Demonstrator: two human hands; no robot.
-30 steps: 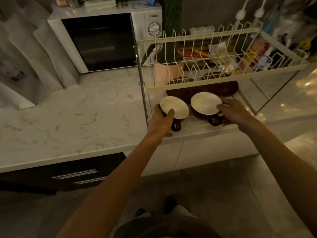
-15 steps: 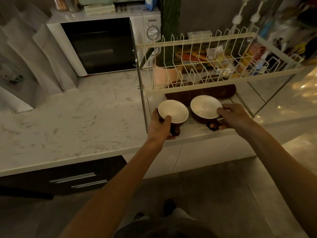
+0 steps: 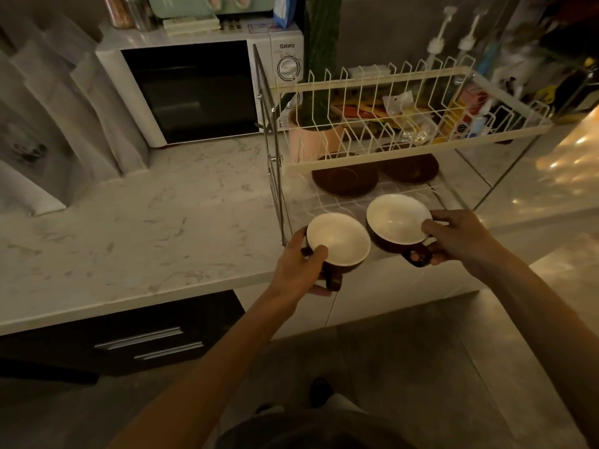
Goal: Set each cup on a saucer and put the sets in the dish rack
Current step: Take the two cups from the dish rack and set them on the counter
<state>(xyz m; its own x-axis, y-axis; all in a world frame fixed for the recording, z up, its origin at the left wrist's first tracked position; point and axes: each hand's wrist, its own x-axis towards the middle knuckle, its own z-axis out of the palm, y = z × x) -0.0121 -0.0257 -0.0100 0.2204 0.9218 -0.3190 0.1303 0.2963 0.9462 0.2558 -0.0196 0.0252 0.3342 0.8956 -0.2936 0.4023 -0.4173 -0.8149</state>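
Observation:
Two cups, dark brown outside and white inside, are at the front of the dish rack's lower tier. My left hand (image 3: 299, 264) grips the left cup (image 3: 338, 238) by its rim and side, near the counter edge. My right hand (image 3: 453, 238) holds the right cup (image 3: 397, 218) at its rim and handle. Two dark brown saucers (image 3: 345, 179) (image 3: 408, 168) lie side by side at the back of the lower tier, under the upper shelf. The cream wire dish rack (image 3: 372, 87) has an empty upper tier of plate slots.
A white microwave (image 3: 194, 89) stands on the marble counter (image 3: 129, 222) left of the rack. A pink pot with a green plant (image 3: 308, 137) sits behind the rack's left post. Packets and bottles crowd the back right. Dark drawers (image 3: 146, 341) are below the counter.
Both hands have drawn the cups toward me, from deeper in the lower tier to its front edge. The two saucers at the back are now uncovered.

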